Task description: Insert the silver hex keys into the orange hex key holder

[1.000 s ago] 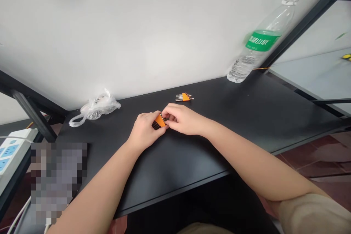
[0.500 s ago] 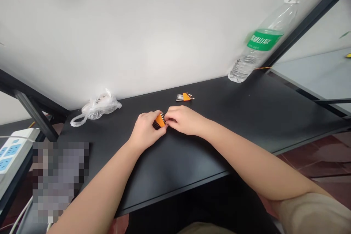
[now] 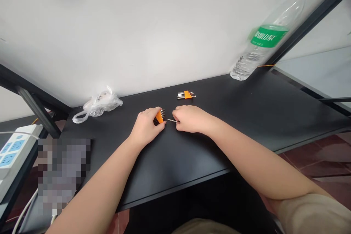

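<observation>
My left hand (image 3: 148,123) is closed around an orange holder (image 3: 159,117) with several slim metal bits standing out of its right side. Just to the right, my right hand (image 3: 190,119) pinches one thin metal bit (image 3: 172,120), whose free end points left toward the holder. A small gap separates that end from my left fingertips. Behind my hands on the black table lies a second orange holder (image 3: 188,94), filled with several silver bits. My fingers partly cover the held holder, and the right end of the single bit is hidden.
A clear plastic bag (image 3: 100,102) lies against the wall at the back left. A large bottle with a green label (image 3: 270,36) stands at the back right. On the left are a white power strip (image 3: 20,142) and a blurred-out dark object (image 3: 64,172). The black table (image 3: 175,164) has a front edge near my body.
My right hand has moved right, away from the orange holder, and a thin metal bit now shows in its fingers. My left hand keeps its grip on the holder. The view has shifted slightly.
</observation>
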Demonstrator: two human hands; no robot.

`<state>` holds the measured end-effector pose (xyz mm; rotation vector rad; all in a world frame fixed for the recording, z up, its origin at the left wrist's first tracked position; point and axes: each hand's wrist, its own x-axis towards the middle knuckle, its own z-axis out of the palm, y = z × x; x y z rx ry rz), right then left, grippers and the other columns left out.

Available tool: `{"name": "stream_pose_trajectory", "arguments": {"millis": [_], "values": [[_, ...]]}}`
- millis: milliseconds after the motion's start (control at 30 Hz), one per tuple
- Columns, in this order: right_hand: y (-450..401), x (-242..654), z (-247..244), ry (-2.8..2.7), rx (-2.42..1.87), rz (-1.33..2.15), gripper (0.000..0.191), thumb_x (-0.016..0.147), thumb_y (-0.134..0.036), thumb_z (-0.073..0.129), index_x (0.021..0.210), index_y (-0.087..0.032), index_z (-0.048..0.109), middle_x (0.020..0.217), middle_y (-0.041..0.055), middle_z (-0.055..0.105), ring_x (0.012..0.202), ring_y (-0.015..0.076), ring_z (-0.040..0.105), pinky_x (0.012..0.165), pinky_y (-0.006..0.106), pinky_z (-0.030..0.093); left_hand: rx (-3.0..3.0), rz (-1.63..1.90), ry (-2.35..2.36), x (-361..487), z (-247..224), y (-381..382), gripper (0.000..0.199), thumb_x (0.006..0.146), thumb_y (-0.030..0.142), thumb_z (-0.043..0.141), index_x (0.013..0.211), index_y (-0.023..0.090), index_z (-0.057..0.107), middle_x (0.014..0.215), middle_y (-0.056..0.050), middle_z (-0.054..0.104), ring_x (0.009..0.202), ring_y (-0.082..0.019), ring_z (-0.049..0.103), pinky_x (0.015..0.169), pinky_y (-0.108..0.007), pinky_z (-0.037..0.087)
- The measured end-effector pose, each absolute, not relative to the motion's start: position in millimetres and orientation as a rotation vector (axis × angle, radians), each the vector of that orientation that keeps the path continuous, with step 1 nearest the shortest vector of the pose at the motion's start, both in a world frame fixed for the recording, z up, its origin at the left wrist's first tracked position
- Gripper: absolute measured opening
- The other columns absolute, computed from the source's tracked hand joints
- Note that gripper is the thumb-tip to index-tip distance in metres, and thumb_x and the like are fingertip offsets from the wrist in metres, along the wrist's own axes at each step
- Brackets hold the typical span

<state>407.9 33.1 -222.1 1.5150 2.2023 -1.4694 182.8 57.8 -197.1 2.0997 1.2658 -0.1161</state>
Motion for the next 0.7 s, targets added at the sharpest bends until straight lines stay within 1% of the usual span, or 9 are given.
{"name": "stream_pose_trajectory", "arguments": {"millis": [100, 200, 367, 433, 533, 700], "values": [[32, 409, -226, 2.202, 1.561, -1.552, 0.009, 0.08, -0.014, 0.067, 0.077, -0.02, 0.06, 0.087, 0.0077, 0.066, 0.068, 0.0193, 0.058, 0.056, 0.031, 0.033, 2.09, -0.111, 1.291, 181, -199, 58, 0.04, 0.088, 0.033, 0.067, 0.127, 0.024, 0.06, 0.103, -0.004, 0.07, 0.092, -0.022, 0.065, 0.081, -0.035, 0.053], [32, 413, -230, 2.172, 1.573, -1.658, 0.012, 0.078, -0.012, 0.068, 0.075, -0.021, 0.061, 0.084, 0.0065, 0.067, 0.068, 0.0188, 0.059, 0.056, 0.03, 0.034, 2.082, -0.095, 1.309, 180, -199, 58, 0.041, 0.088, 0.033, 0.068, 0.127, 0.025, 0.06, 0.101, -0.003, 0.07, 0.09, -0.022, 0.065, 0.08, -0.035, 0.053], [33, 420, -235, 2.12, 1.645, -1.744, 0.008, 0.082, -0.015, 0.068, 0.083, -0.022, 0.063, 0.082, 0.0034, 0.067, 0.06, 0.0155, 0.056, 0.055, 0.029, 0.032, 2.066, -0.078, 1.322, 181, -198, 58, 0.041, 0.089, 0.036, 0.069, 0.127, 0.024, 0.061, 0.103, -0.003, 0.069, 0.089, -0.02, 0.065, 0.08, -0.034, 0.053], [33, 420, -238, 2.117, 1.652, -1.716, 0.007, 0.084, -0.015, 0.066, 0.085, -0.022, 0.064, 0.08, 0.0037, 0.067, 0.061, 0.0158, 0.056, 0.055, 0.029, 0.032, 2.056, -0.081, 1.318, 182, -197, 57, 0.041, 0.089, 0.037, 0.068, 0.127, 0.025, 0.061, 0.102, -0.003, 0.069, 0.087, -0.02, 0.065, 0.081, -0.034, 0.053], [31, 417, -240, 2.164, 1.618, -1.614, 0.01, 0.083, -0.012, 0.064, 0.08, -0.021, 0.063, 0.079, 0.006, 0.067, 0.061, 0.0169, 0.056, 0.054, 0.03, 0.031, 2.061, -0.091, 1.313, 182, -197, 57, 0.042, 0.089, 0.037, 0.068, 0.129, 0.025, 0.06, 0.102, -0.003, 0.07, 0.088, -0.02, 0.065, 0.081, -0.034, 0.053], [27, 416, -236, 2.202, 1.661, -1.399, 0.023, 0.075, -0.009, 0.071, 0.068, -0.02, 0.052, 0.076, 0.008, 0.063, 0.056, 0.0166, 0.05, 0.053, 0.032, 0.027, 2.077, -0.101, 1.291, 181, -199, 57, 0.044, 0.089, 0.035, 0.069, 0.13, 0.024, 0.06, 0.108, -0.004, 0.071, 0.094, -0.021, 0.066, 0.083, -0.034, 0.053]]}}
